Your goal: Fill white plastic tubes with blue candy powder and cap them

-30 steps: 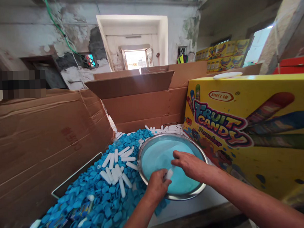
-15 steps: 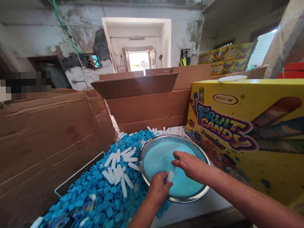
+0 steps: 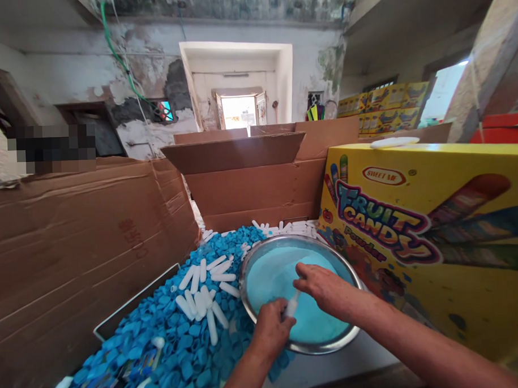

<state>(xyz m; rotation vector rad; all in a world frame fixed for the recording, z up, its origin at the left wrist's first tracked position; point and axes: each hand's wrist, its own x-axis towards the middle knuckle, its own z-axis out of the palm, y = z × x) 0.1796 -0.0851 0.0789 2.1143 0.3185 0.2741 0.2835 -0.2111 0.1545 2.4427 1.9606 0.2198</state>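
A steel bowl (image 3: pixel 355 270) of light blue powder (image 3: pixel 266 273) sits in front of me. Over its near side my left hand (image 3: pixel 272 323) is closed around a small white plastic tube (image 3: pixel 291 307), held tilted. My right hand (image 3: pixel 319 282) hovers above the powder at the tube's upper end, fingers pressed together; whatever they pinch is too small to make out. Left of the bowl, several white tubes (image 3: pixel 199 303) lie on a large heap of blue plastic caps (image 3: pixel 179 338).
A yellow fruit candy carton (image 3: pixel 387 212) stands close on the right, with a white object on top. Brown cardboard boxes (image 3: pixel 250 188) wall off the back and left side. More white tubes (image 3: pixel 294 228) lie behind the bowl. Stacked yellow cartons (image 3: pixel 392 101) stand farther back.
The view has tipped up a little, so everything sits slightly lower. My right hand's fingers are now closer to the tube's upper end; my left hand keeps its hold.
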